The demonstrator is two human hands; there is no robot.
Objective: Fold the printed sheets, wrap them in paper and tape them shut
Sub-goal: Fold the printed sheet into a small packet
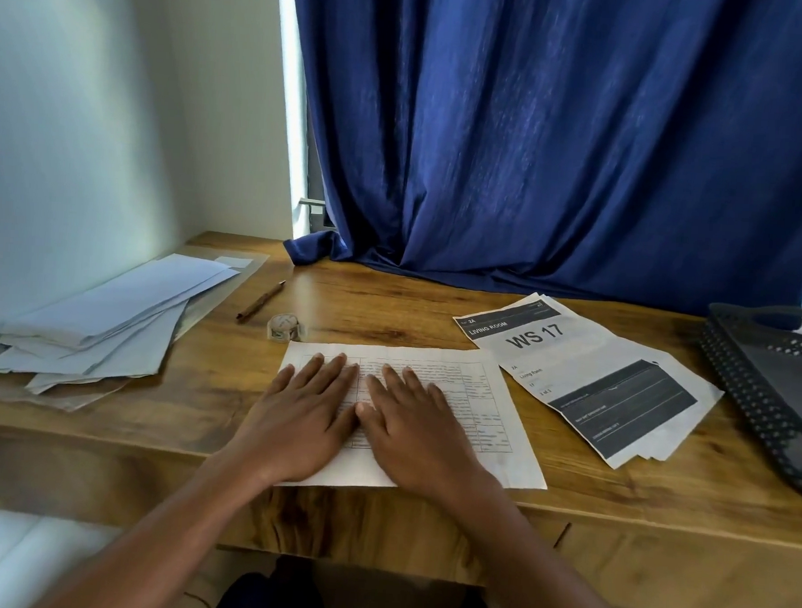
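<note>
From the head view I see my left hand (302,417) and right hand (418,425) lying flat, fingers straight, side by side on the white printed sheet with a table grid (477,410) at lower centre on the wooden desk (390,303); I'd sweep outward from the middle to sharpen any crease. Right of it, the stacked sheets (590,374) read "WS 17", "LIVING ROOM"; the small tape roll (285,326) sits just above

Both arms stretched fwd, bare forearms. L hand (301,419) + R hand (418,428) palms down, side by side, fingers straight and slightly spread, thumbs touching.
</note>
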